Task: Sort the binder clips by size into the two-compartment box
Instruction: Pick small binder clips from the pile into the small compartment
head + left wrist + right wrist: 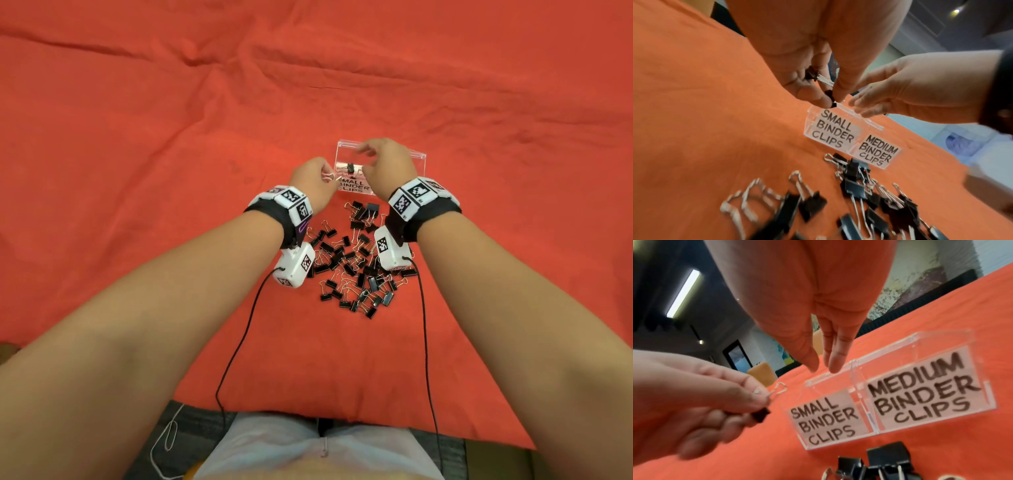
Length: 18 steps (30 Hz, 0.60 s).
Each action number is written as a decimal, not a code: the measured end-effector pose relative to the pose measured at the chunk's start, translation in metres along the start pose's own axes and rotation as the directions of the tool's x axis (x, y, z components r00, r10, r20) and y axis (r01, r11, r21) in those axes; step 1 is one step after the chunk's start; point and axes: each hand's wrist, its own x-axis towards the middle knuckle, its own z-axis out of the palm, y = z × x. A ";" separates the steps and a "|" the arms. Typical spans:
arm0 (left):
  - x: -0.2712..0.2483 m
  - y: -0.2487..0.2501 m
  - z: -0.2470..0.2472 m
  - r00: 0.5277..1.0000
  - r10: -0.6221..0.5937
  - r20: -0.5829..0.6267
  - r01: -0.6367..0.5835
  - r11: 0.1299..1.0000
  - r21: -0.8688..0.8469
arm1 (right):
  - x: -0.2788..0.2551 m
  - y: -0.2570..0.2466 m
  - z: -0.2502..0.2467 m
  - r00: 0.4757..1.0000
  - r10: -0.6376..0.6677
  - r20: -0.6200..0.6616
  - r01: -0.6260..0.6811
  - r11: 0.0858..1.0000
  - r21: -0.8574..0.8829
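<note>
A clear two-compartment box (420, 158) stands on the red cloth, labelled SMALL BINDER CLIPS (826, 418) on the left and MEDIUM BINDER CLIPS (920, 386) on the right. One small black clip (350, 168) lies in the small compartment. My left hand (328, 177) hovers at the box's left end and pinches a small black clip (829, 98); a second clip (811, 75) is tucked in its palm. My right hand (824, 368) hangs over the small compartment with straight fingers and holds nothing. A pile of black binder clips (356, 260) lies in front of the box.
Red cloth (137, 171) covers the whole surface, wrinkled at the back. Two black cables (239, 342) run from the wrist cameras back towards my body. The cloth's near edge (274, 416) meets my lap.
</note>
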 end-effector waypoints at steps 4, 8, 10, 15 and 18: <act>0.020 0.020 -0.002 0.998 0.060 -0.008 -0.059 0.994 0.089 | -0.030 0.010 -0.014 0.996 0.043 -0.078 -0.032 0.990 0.140; 0.027 0.034 0.002 0.993 0.110 0.034 -0.114 0.984 0.138 | -0.072 0.027 -0.006 0.997 0.031 0.070 -0.038 0.993 0.108; 0.026 0.038 0.004 0.987 0.147 0.069 -0.157 0.973 0.167 | -0.088 0.037 0.004 0.991 0.020 0.133 -0.028 0.998 0.056; 0.007 0.029 0.005 0.983 0.168 0.066 -0.178 0.969 0.172 | -0.103 0.055 0.033 0.983 -0.041 0.180 0.056 0.995 -0.077; -0.017 0.009 0.012 0.985 0.134 0.107 -0.149 0.978 0.144 | -0.102 0.061 0.039 0.987 0.015 0.161 0.009 0.989 -0.147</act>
